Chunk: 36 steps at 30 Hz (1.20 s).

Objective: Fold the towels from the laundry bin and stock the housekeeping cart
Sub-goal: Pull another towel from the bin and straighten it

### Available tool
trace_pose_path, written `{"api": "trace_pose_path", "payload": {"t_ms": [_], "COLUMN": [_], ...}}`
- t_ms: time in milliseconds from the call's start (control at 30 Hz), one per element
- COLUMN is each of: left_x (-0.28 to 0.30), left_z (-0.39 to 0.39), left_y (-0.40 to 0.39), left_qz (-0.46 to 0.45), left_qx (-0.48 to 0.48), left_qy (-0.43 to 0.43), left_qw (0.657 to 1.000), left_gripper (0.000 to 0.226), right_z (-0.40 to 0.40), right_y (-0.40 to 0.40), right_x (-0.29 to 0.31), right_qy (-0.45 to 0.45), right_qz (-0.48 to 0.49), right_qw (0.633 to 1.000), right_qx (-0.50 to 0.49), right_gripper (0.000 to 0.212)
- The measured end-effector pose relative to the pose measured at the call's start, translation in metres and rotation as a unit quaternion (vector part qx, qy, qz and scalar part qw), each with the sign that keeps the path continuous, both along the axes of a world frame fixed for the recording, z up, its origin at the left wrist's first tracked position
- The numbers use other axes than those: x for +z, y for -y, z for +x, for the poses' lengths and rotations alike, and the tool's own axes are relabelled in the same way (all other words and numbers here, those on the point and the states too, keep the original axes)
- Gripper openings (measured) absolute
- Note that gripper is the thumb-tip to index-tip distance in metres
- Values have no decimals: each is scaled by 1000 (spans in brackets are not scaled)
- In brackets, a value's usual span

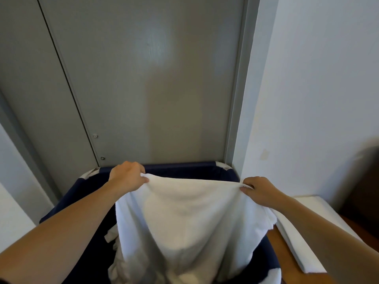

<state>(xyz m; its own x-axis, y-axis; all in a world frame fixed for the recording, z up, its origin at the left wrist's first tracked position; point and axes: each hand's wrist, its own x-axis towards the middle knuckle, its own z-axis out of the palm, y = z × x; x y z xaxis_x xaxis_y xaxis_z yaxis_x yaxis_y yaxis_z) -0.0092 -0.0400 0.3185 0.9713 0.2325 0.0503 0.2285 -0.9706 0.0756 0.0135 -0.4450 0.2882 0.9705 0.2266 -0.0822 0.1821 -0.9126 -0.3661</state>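
A white towel (190,218) hangs spread out in front of me over the dark blue laundry bin (184,168). My left hand (128,175) pinches its top left corner. At the top right corner my right hand (259,190) pinches the edge between thumb and fingers. The top edge sags slightly between my hands. The towel's lower part drops into the bin, where more white cloth (111,235) lies crumpled. The towel hides most of the bin's inside.
A grey door (155,78) stands straight behind the bin, with a white wall (317,99) to the right. A folded white cloth (305,226) lies on a brown surface (287,257) at the lower right. Something dark (365,181) stands at the right edge.
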Motion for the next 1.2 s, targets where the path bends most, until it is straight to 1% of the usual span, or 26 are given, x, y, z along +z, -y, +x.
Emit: {"api": "trace_pose_path", "payload": {"t_ms": [100,167,267,300,333,367,400,433,500,533,667,833,900,967,1033,1133,1167,1200], "left_x": [-2,-3,-3,-3,-3,-3,-2,0,3,5,9,6,6,11,19,29,30,29], "left_z": [1,0,0,0,-1,-1,-1,-2,-3,-3,-4,-3,-3,-5,-9,-20,-24,-25], "left_y": [-1,-1,1,3,4,6,9,12,17,18,17,13,20,36,61,106,121,132], "left_qz": [-13,-21,-30,-32,-33,-34,-37,-39,-41,-41,-41,-58,-64,-75,-95,-130,-137,-144], "left_qx": [20,29,34,35,36,37,37,36,34,35,43,44,13,-54,-133,-219,-241,-260], "left_qy": [18,28,36,37,38,40,42,46,57,63,76,70,64,38,-2,-62,-81,-93], "left_qw": [1000,999,998,998,998,998,998,998,997,997,995,995,996,995,987,965,957,950], "left_gripper": [34,33,32,33,34,36,37,38,36,35,36,37,41,50,67,98,101,94], "right_z": [0,-2,-4,-4,-4,-3,-2,-1,1,2,2,-1,-4,-6,-8,-15,-17,-20], "right_y": [0,0,-2,-4,-5,-7,-9,-11,-13,-13,-11,-11,-17,-28,-42,-66,-73,-79], "right_x": [-1,-1,-1,-1,-2,-2,0,2,4,6,9,11,14,19,26,37,41,44], "right_qy": [-1,15,46,48,44,35,25,21,23,24,22,29,27,16,6,15,19,22], "right_qz": [13,28,71,90,101,103,96,88,93,104,160,180,197,220,230,243,251,259], "right_qw": [1000,999,996,994,993,993,993,994,994,992,983,979,977,973,972,970,968,965], "right_qx": [1,3,-22,-33,-42,-49,-55,-56,-59,-63,-91,-95,-82,-67,-43,2,16,31], "right_gripper": [20,15,7,9,19,29,33,28,6,3,13,16,14,11,9,7,7,8]}}
